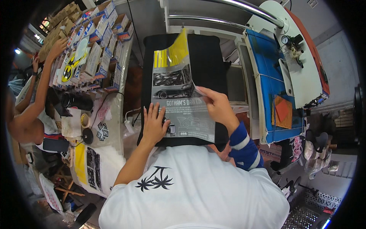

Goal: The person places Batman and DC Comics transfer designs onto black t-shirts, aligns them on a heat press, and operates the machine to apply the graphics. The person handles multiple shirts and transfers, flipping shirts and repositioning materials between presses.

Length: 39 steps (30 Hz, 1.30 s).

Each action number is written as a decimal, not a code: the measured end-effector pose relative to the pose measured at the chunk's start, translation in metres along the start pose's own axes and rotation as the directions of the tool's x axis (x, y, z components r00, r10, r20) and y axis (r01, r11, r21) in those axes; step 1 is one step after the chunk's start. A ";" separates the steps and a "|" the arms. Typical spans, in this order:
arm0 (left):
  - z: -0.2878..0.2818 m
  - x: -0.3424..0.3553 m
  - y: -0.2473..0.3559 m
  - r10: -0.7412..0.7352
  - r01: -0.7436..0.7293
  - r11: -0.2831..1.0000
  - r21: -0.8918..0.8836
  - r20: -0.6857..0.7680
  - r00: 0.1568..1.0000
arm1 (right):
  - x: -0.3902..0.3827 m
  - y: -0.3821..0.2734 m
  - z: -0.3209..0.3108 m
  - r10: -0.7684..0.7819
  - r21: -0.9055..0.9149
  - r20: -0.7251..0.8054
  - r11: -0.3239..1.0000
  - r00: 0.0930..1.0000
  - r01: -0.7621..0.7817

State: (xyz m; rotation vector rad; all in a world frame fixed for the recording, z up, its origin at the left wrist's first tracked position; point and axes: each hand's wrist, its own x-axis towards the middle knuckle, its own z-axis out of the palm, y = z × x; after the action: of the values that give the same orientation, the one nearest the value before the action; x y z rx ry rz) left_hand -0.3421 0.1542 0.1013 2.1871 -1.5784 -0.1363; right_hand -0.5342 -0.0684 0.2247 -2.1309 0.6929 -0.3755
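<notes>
A printed transfer film [167, 78], yellow at its far end with grey and black car pictures below, lies on a black cloth [209, 57] spread over a board. My left hand [153, 124] rests flat on the film's near left part, fingers spread. On the right edge my right hand [215, 103] pinches the film between thumb and fingers. The far yellow corner curls up off the cloth, and the film's right side bends up toward my right fingers. Its near part, with grey lettering and a line drawing, lies flat.
A blue-covered platen [267, 84] with an orange pad [281, 110] stands right, beside a white machine with a pressure gauge [284, 39]. Metal bars [213, 18] cross the far side. Left, a co-worker's hand [59, 47] touches stacked boxes [91, 63]. A tape roll [84, 120] lies nearer.
</notes>
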 end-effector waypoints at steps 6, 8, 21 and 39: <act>-0.022 0.019 0.012 -0.006 0.006 1.000 0.016 0.055 0.998 | -0.005 0.112 0.018 0.502 0.543 -0.182 0.768 0.845 -0.339; -0.035 0.034 0.007 0.007 -0.008 1.000 0.013 0.120 0.993 | 0.003 0.112 0.018 0.542 0.554 -0.167 0.742 0.824 -0.376; -0.036 0.292 -0.110 0.198 -0.201 0.979 0.012 -0.256 0.946 | 0.149 0.158 -0.062 -0.031 -0.476 -0.414 0.859 0.910 -0.188; 0.006 0.420 -0.193 -0.096 0.121 0.955 -0.272 0.105 0.990 | 0.312 0.218 -0.087 0.132 -0.391 -0.173 0.900 0.976 -0.191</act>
State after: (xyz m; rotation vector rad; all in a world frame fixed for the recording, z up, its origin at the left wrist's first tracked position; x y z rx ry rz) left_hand -0.0292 -0.1860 0.0901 2.0693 -1.3886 -0.4684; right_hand -0.4016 -0.4170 0.1097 -2.4277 1.1047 -0.3141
